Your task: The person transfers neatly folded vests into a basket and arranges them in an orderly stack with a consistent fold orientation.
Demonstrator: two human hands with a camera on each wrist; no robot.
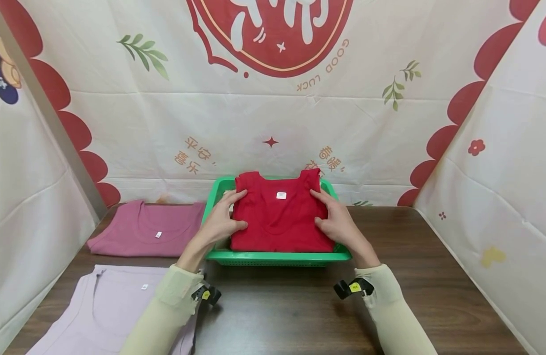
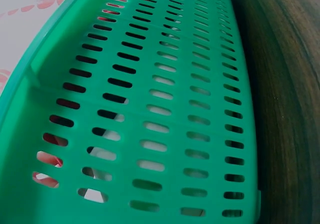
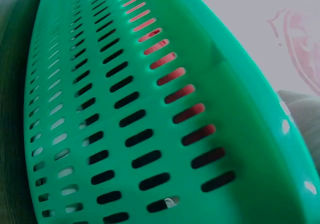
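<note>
A folded red scoop-neck top (image 1: 281, 222) with a white label lies face up in the green basket (image 1: 277, 259), its shoulders reaching over the back rim. My left hand (image 1: 221, 217) touches its left side, thumb and forefinger spread apart with their tips on the cloth. On the opposite side my right hand (image 1: 339, 222) rests in the same way, mirrored. The remaining fingers of both hands are mostly hidden. Slotted basket walls fill both wrist views, with pale and reddish patches showing through the slots (image 2: 155, 126) on the left.
Left of the basket lies a folded dusty-pink top (image 1: 162, 229). A lilac top (image 1: 117, 305) lies nearer, partly under the left forearm. The brown wooden table (image 1: 432, 276) meets a printed cloth backdrop (image 1: 273, 118) behind and hanging cloth at both sides.
</note>
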